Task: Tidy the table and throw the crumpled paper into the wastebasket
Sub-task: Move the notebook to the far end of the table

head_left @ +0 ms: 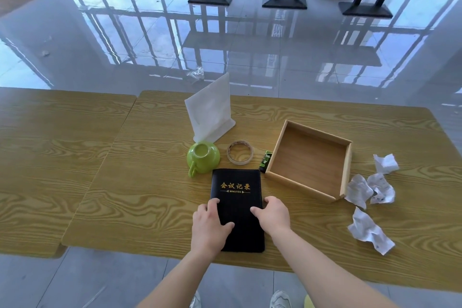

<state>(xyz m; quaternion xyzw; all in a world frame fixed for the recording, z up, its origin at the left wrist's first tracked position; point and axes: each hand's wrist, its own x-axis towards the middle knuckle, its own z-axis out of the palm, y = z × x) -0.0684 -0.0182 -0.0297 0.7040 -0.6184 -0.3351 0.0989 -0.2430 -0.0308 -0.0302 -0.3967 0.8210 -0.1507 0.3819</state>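
Both the left hand [212,222] and right hand [272,215] grip the notebook [236,190] sides; a forward shove may strike the cup [203,156].

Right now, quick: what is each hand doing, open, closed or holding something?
Left hand: grips the black notebook at its left edge.
Right hand: grips the same notebook at its right edge.

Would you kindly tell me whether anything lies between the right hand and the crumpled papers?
Nothing visible does. From the right hand, holding the black notebook, bare table runs to the nearest crumpled paper; the wooden tray only brings its near corner close to the line toward the farther papers.
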